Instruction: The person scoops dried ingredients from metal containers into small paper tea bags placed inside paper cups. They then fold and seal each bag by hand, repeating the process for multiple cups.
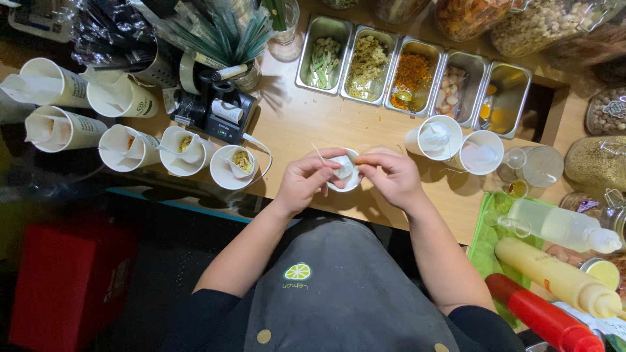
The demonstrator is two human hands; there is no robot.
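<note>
Hands (349,177) cradle white cup (345,175) near counter edge (365,218).

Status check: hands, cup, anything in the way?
Left hand and right hand both on the white cup, working its plastic liner. Cup at counter edge. Nothing in the way; other cups stand aside.

Small white paper cup (345,171), apparently bag-lined, tilted, above wooden counter edge
</note>
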